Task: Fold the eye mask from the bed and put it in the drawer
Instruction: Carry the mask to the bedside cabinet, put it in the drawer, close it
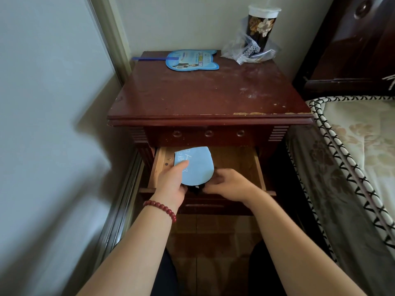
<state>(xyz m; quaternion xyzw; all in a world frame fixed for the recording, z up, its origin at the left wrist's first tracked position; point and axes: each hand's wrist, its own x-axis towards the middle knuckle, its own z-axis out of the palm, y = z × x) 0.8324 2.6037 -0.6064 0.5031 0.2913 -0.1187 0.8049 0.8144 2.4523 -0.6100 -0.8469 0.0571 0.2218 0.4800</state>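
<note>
The light blue eye mask [197,165], folded in half with white writing on it, is inside the open wooden drawer [259,167] of the nightstand, at its left side. My left hand [171,181] grips the mask's lower left edge, thumb on top. My right hand [229,184] touches the mask's lower right edge, fingers curled around its black strap. Whether the mask rests on the drawer bottom is unclear.
The dark red nightstand top [209,92] carries a blue hand fan [192,60], a plastic bag [245,50] and a flowered canister [261,28]. The bed [359,142] lies at the right, a wall and sliding door frame at the left.
</note>
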